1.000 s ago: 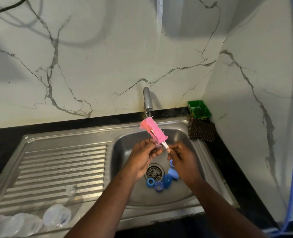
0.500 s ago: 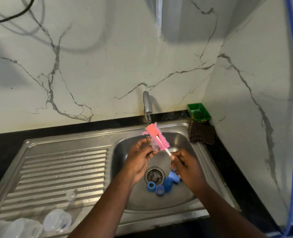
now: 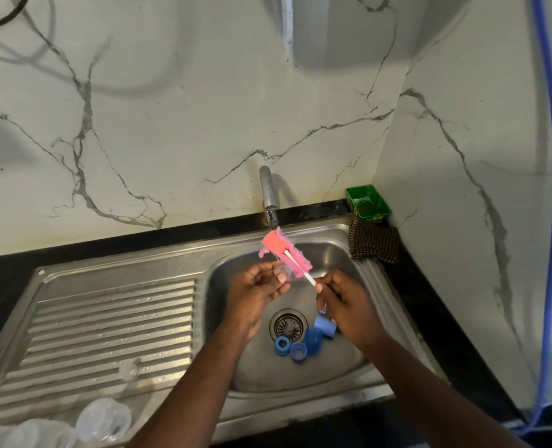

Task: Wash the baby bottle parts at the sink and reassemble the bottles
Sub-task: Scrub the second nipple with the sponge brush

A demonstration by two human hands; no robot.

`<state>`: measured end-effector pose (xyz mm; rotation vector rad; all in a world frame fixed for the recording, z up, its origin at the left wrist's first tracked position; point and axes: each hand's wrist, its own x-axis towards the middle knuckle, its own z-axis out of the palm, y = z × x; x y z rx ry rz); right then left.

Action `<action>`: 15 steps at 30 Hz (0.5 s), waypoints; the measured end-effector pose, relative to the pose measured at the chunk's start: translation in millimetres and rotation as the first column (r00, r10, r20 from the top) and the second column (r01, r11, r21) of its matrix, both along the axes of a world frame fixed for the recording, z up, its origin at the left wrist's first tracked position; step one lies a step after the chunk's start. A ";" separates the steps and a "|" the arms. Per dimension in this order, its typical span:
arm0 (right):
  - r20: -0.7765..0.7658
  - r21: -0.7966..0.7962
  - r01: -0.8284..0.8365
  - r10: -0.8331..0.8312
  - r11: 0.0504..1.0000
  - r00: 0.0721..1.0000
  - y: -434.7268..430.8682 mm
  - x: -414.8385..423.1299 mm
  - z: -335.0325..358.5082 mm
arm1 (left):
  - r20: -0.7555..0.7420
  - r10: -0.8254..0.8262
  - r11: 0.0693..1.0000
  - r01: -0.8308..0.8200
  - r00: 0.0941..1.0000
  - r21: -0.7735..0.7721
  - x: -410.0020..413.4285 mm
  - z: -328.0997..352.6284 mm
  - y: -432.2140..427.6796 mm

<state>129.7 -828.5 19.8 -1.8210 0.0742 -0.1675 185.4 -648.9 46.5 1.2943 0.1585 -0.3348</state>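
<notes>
The left hand (image 3: pixel 255 292) pinches a small clear teat (image 3: pixel 282 272) at 12 o'clock in the sink (image 3: pixel 336 253), below the tap (image 3: pixel 268 195). The right hand (image 3: pixel 349 305) pinches the stick of the pink sponge brush (image 3: pixel 284 252). Twist the sponge inside the teat, gripping lightly so it doesn't fold. Blue rings (image 3: pixel 300 345) wait at 5 o'clock of the drain (image 3: pixel 289 328)

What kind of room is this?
Most likely a kitchen, at the washing-up corner. There is a steel sink with a ribbed draining board, a tap over the basin, and a pink brush held above blue bottle rings.
</notes>
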 end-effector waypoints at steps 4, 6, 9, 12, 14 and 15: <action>0.004 0.022 -0.042 0.041 0.999 0.999 -7.2 -2.2 -5.5 | -0.010 -0.036 0.999 0.036 0.999 -0.015 8.8 1.9 11.0; -0.002 0.031 -0.070 0.070 0.997 0.998 -12.5 -7.4 -9.0 | -0.008 -0.020 0.998 0.019 1.000 -0.068 13.1 2.8 15.3; -0.004 0.044 -0.107 0.107 0.993 0.994 -10.8 -4.3 -2.9 | 0.028 -0.042 0.999 0.043 0.999 -0.027 10.9 1.8 16.5; 0.006 0.051 -0.124 0.124 0.991 0.992 -3.7 4.9 8.6 | 0.105 -0.154 0.983 0.141 0.983 0.119 5.6 -0.8 10.3; 0.010 0.029 -0.136 0.136 0.990 0.991 -4.0 5.5 11.2 | 0.134 -0.131 0.987 0.116 0.982 0.112 6.5 0.1 10.7; 0.006 0.015 -0.136 0.136 0.991 0.991 -6.5 4.0 10.3 | 0.122 -0.089 0.993 0.078 0.989 0.088 9.9 0.0 14.0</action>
